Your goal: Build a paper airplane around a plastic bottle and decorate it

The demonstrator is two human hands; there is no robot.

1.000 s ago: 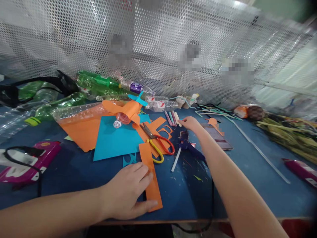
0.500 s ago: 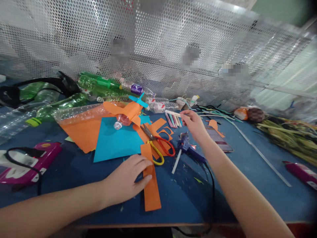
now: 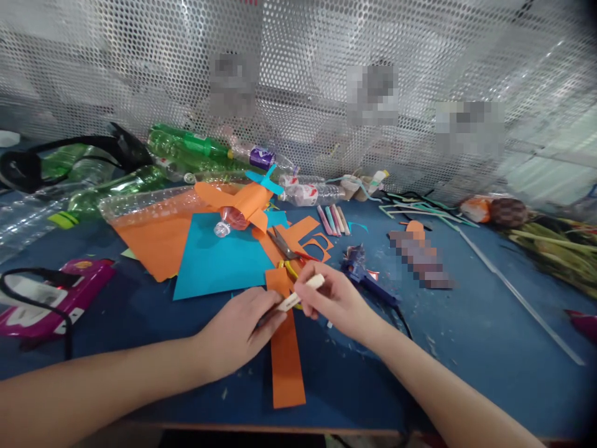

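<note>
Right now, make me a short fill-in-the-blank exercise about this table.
1. The right hand holds a white stick above a long paper strip coloured ____.
2. The scissors have one red handle and one ____ handle.
3. From the wearer's view, the glue gun lies to the ____ of the scissors.
Missing words: orange; yellow; right.

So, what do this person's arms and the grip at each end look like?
The left grip and right grip are ordinary human hands, with no gloves or rings visible. The bare left forearm and bare right forearm taper smoothly; no sleeve, watch, bracelet, cable or marking shows.
</note>
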